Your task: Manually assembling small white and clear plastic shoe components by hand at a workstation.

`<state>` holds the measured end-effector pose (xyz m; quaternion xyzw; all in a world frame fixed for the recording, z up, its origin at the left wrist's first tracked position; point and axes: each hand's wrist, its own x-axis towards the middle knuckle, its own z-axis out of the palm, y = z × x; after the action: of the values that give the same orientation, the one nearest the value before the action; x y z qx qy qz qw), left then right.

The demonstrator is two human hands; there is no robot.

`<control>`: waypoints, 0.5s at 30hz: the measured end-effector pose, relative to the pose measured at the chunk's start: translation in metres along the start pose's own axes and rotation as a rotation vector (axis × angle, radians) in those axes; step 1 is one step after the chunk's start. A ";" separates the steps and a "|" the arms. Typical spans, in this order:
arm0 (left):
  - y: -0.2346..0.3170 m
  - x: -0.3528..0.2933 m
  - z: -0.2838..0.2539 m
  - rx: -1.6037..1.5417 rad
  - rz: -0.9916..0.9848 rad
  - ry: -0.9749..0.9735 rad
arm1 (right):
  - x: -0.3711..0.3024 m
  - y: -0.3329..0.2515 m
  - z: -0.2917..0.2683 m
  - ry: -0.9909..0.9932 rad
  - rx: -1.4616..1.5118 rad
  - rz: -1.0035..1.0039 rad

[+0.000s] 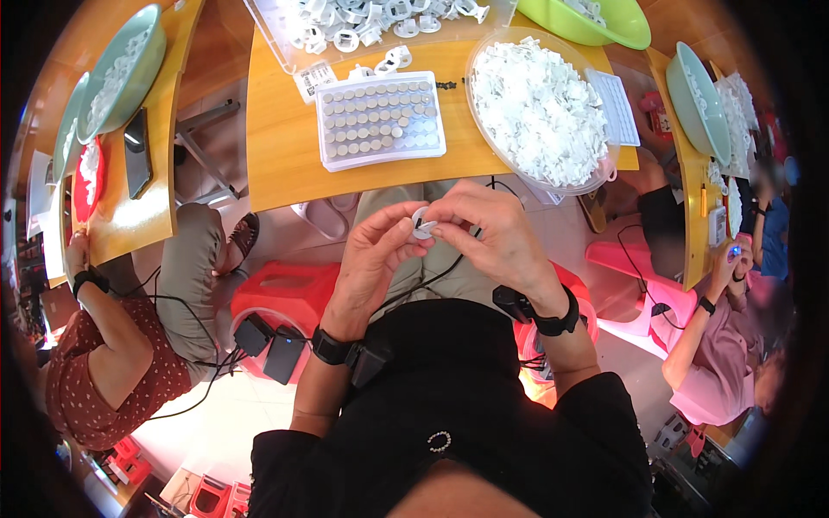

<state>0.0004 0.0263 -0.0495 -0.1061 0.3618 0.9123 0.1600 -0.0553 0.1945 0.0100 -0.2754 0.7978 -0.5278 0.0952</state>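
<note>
My left hand (382, 240) and my right hand (485, 226) meet above my lap, just below the table's near edge. Between their fingertips is a small round white plastic part (422, 227) with a dark slot. Left fingers and thumb pinch its left side, while the right thumb and forefinger grip its right side. Beyond the hands, a shallow white tray (386, 156) holds rows of grey coin-shaped discs (367, 108). To its right stands a round tub (474, 110) heaped with small white plastic pieces (537, 110).
A clear bin (269, 26) of white ring-shaped parts (367, 19) sits on the wooden table (281, 155), beside a green bowl (623, 26). Red stools (285, 285) and cables flank my legs. People sit at side tables, left and right, with pale green bowls (129, 91).
</note>
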 end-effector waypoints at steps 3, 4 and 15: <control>0.000 -0.001 0.003 0.013 0.018 0.004 | -0.001 -0.001 -0.001 -0.022 -0.027 0.005; 0.000 -0.001 0.003 0.016 0.016 0.004 | -0.001 -0.001 -0.001 -0.038 -0.048 0.008; -0.002 0.001 0.004 0.003 0.000 0.019 | 0.001 0.006 0.002 -0.010 0.003 0.031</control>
<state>-0.0003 0.0308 -0.0479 -0.1146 0.3647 0.9107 0.1566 -0.0574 0.1935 0.0040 -0.2655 0.8008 -0.5260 0.1076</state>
